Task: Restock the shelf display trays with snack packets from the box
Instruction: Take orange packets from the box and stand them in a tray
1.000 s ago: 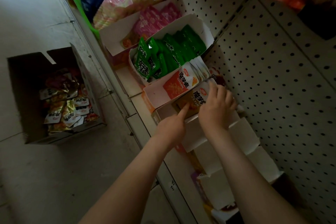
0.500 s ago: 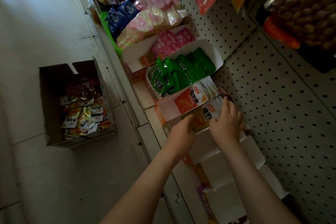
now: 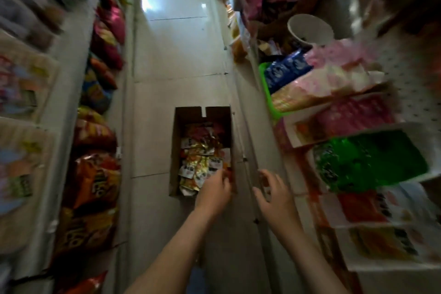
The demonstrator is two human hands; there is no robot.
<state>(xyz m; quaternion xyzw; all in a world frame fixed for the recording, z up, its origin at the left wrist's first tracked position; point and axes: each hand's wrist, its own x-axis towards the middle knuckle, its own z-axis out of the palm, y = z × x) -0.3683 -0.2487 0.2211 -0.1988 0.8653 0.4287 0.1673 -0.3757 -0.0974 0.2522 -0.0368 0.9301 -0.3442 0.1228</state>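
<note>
Cardboard box (image 3: pixel 177 150) sits open on the floor (image 3: pixel 176 55) in the aisle, mid frame, close against the base of the right-hand shelf. Snack packets (image 3: pixel 199 162) lie loose inside it, gold, white and red, piled toward its near end. My left grip (image 3: pixel 213 192) is down over the box's near right corner, fingertips at the packets there; too blurred to tell whether it's clamped on one or only touching. My right grip (image 3: pixel 274 196) is over the floor between the box and the shelf, just beside the left one, fingers apart and loosely bent, holding nothing. On the right shelf a white display tray (image 3: pixel 358 132) holds green packets (image 3: pixel 372 162). Past it a tray of pink packets (image 3: pixel 353 114), nearer me a tray of orange-red packets (image 3: pixel 362 207), all smeared by motion. Further along, a green basket (image 3: pixel 265 79) with blue packets (image 3: pixel 286 70), then a white bowl (image 3: pixel 310 28). Across the aisle, the left shelf has big orange chip bags (image 3: pixel 93 181) standing in a row.
</note>
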